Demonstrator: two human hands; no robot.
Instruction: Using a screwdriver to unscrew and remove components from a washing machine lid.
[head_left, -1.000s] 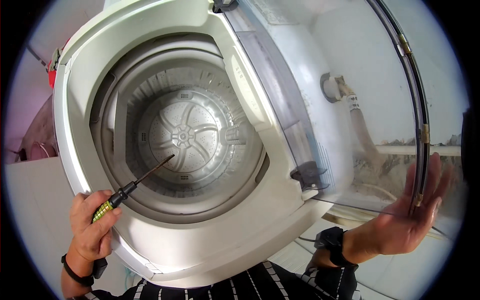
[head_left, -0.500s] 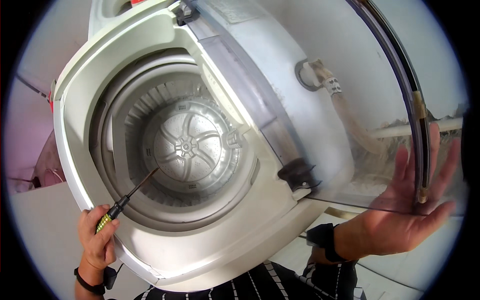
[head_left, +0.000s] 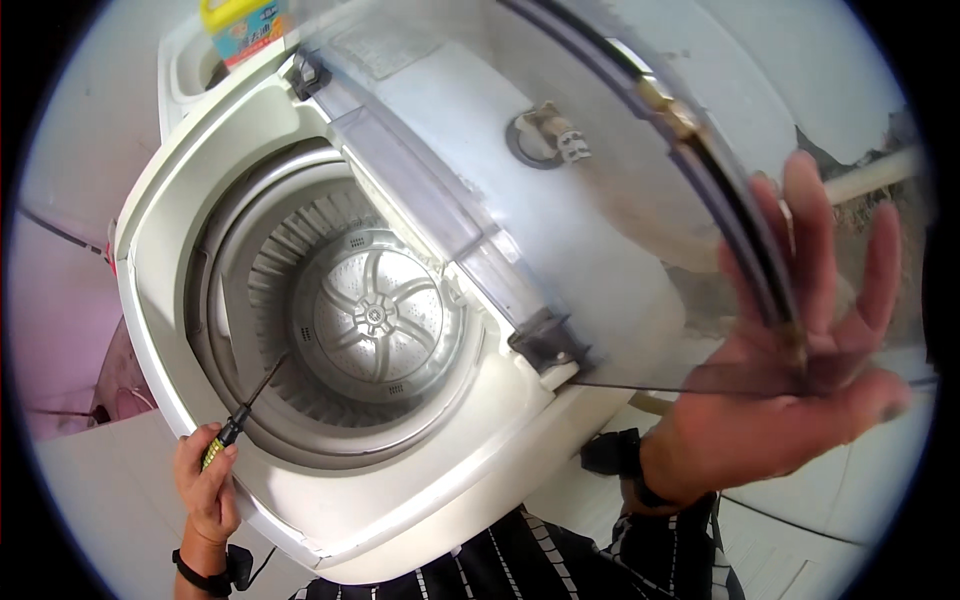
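Note:
My left hand [head_left: 208, 492] is closed around the black and yellow-green handle of a screwdriver [head_left: 228, 434] at the machine's front left rim. The long shaft slants over the tub opening of a white top-loading washing machine [head_left: 400, 510]. Inside the tub lies a round, ribbed pulsator [head_left: 376, 315]. The see-through lid [head_left: 600, 250] is raised on its hinges to the right. At its lower outer edge is my right hand [head_left: 760, 435], open with fingers spread; they show through or past the clear plastic, and the palm seems to rest against the edge.
Behind the lid, a tap or pipe fitting [head_left: 550, 135] sticks out of the white wall. A yellow-capped detergent bottle [head_left: 240, 30] stands at the back left. A dark hinge block [head_left: 548, 342] sits at the lid's near corner. A brownish round object [head_left: 125, 385] is at the far left.
The raised lid and my right hand have shifted left and up in view. The detergent bottle has come into sight. My left hand still grips the screwdriver, its tip slightly further left.

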